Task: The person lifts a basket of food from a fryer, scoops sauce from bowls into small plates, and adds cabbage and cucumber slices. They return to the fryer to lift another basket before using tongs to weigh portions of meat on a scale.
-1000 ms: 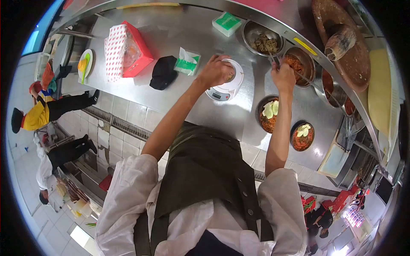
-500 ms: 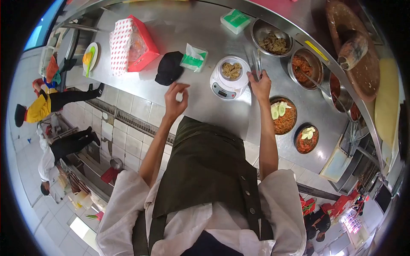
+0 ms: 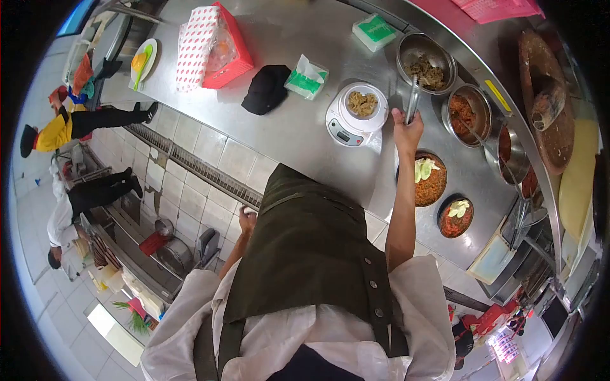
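My right hand (image 3: 408,130) is closed on metal tongs (image 3: 413,98), whose tips point toward a steel bowl of shredded food (image 3: 426,71). Left of the tongs stands a white kitchen scale (image 3: 346,130) carrying a small bowl of the same pale food (image 3: 362,103). My left hand (image 3: 247,220) hangs beside the apron, below the counter edge, partly hidden; how its fingers are set is too small to tell. Two dark dishes of reddish food with pale green slices, one larger (image 3: 431,184) and one smaller (image 3: 455,216), lie just right of my right forearm.
Along the counter (image 3: 305,44) are a red box (image 3: 235,63), a black cap (image 3: 265,89), tissue packs (image 3: 307,77) and a plate (image 3: 150,66). Bowls of red food (image 3: 467,114) line the right. Two people (image 3: 60,130) are at the left, others at lower right.
My left hand has dropped from above the counter edge to beside the apron. My right hand has moved slightly up and right with the tongs. The view has shifted.
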A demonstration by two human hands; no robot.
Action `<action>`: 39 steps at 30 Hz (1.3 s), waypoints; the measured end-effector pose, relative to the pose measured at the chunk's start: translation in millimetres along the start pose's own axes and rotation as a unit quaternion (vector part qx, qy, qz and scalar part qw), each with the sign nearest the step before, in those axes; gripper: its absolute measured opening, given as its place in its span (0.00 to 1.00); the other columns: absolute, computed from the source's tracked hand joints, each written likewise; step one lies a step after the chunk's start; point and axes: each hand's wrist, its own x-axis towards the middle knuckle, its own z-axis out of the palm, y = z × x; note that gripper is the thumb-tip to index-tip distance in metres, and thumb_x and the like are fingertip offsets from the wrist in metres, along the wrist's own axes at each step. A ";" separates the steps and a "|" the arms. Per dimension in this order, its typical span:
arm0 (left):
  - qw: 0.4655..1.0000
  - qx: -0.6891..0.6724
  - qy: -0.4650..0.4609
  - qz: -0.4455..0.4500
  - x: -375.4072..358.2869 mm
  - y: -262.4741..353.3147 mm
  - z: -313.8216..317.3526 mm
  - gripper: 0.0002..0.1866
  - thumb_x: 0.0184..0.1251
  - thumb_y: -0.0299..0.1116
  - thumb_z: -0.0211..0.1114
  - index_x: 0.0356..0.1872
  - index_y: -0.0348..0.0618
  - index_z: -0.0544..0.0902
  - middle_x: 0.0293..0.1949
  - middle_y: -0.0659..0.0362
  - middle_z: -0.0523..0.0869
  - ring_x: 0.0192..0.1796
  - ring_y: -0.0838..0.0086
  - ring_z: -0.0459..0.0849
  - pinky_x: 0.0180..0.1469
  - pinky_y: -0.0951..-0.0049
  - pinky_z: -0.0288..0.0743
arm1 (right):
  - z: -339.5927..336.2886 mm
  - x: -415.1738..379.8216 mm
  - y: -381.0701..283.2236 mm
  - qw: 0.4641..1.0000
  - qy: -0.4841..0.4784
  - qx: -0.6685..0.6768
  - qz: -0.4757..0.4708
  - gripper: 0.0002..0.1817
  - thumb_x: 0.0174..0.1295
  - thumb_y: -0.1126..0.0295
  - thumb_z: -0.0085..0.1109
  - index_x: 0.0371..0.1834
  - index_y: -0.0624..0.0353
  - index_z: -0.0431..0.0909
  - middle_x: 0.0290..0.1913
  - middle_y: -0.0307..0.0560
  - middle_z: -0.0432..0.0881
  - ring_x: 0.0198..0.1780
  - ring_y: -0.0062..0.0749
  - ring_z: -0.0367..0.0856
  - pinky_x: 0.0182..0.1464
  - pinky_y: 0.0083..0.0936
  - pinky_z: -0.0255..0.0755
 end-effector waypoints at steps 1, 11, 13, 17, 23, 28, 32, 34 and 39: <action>0.996 -0.011 -0.042 -0.082 -2.8 -25.0 -4.3 0.25 0.61 0.29 0.63 0.60 0.39 0.72 0.44 0.52 0.84 0.41 0.71 0.83 0.38 0.71 0.80 | -1.1 2.2 -1.1 1.000 -0.002 0.012 -0.007 0.13 0.58 0.69 0.71 0.35 0.66 0.76 0.32 0.52 0.85 0.34 0.37 0.83 0.41 0.32 0.75; 0.970 -0.178 -0.158 -0.058 12.9 -33.0 26.5 0.32 0.68 0.31 0.63 0.70 0.43 0.61 0.48 0.46 0.84 0.45 0.69 0.83 0.46 0.65 0.79 | 8.1 -7.0 10.3 0.998 0.001 -0.062 -0.011 0.17 0.53 0.62 0.73 0.31 0.64 0.77 0.29 0.50 0.84 0.32 0.36 0.82 0.39 0.32 0.74; 0.976 -0.166 -0.140 -0.018 23.3 -13.5 34.5 0.32 0.68 0.31 0.63 0.71 0.43 0.62 0.46 0.46 0.84 0.45 0.67 0.83 0.47 0.65 0.79 | 12.0 -7.5 11.3 0.998 0.016 -0.059 -0.011 0.16 0.53 0.64 0.73 0.30 0.64 0.76 0.28 0.49 0.83 0.31 0.35 0.81 0.38 0.32 0.75; 0.982 -0.127 -0.137 -0.027 38.3 19.6 40.7 0.33 0.67 0.30 0.63 0.71 0.44 0.61 0.44 0.47 0.84 0.44 0.66 0.83 0.45 0.67 0.79 | 14.3 -3.4 18.7 0.999 0.031 -0.029 -0.005 0.14 0.53 0.68 0.71 0.30 0.65 0.74 0.27 0.45 0.82 0.30 0.32 0.80 0.38 0.30 0.75; 0.982 -0.112 -0.144 -0.056 33.7 34.3 30.5 0.33 0.68 0.30 0.62 0.72 0.46 0.59 0.48 0.46 0.83 0.46 0.67 0.83 0.46 0.65 0.79 | 16.9 4.4 25.5 0.998 0.045 -0.005 -0.037 0.14 0.51 0.70 0.71 0.31 0.65 0.74 0.29 0.45 0.81 0.32 0.30 0.79 0.38 0.29 0.74; 0.954 -0.238 -0.147 -0.109 14.8 4.5 23.0 0.32 0.69 0.28 0.61 0.71 0.46 0.57 0.50 0.45 0.83 0.50 0.65 0.83 0.46 0.67 0.79 | 13.1 0.8 3.2 0.997 0.036 -0.070 -0.014 0.16 0.51 0.70 0.73 0.30 0.66 0.72 0.27 0.45 0.77 0.31 0.32 0.77 0.39 0.30 0.74; 0.960 -0.193 -0.194 -0.062 8.5 -9.1 16.3 0.32 0.70 0.32 0.63 0.70 0.46 0.57 0.51 0.45 0.82 0.55 0.65 0.81 0.52 0.64 0.77 | 5.7 -4.2 -13.8 0.997 0.055 0.005 -0.057 0.18 0.55 0.67 0.72 0.30 0.67 0.71 0.27 0.47 0.79 0.31 0.33 0.80 0.39 0.32 0.74; 0.964 -0.135 -0.225 -0.046 4.7 -4.8 12.7 0.33 0.70 0.36 0.64 0.70 0.45 0.56 0.50 0.46 0.83 0.58 0.65 0.79 0.58 0.61 0.73 | 5.3 -19.4 -63.2 0.997 -0.024 -0.033 -0.065 0.17 0.57 0.67 0.71 0.31 0.66 0.71 0.28 0.50 0.81 0.32 0.40 0.82 0.40 0.35 0.74; 0.980 -0.137 -0.145 -0.008 12.6 2.9 29.6 0.34 0.69 0.35 0.63 0.71 0.45 0.56 0.46 0.48 0.84 0.52 0.65 0.81 0.54 0.61 0.74 | 5.2 -22.2 -80.7 0.975 -0.117 -0.164 -0.093 0.15 0.60 0.66 0.68 0.31 0.63 0.71 0.30 0.58 0.82 0.36 0.59 0.83 0.40 0.40 0.74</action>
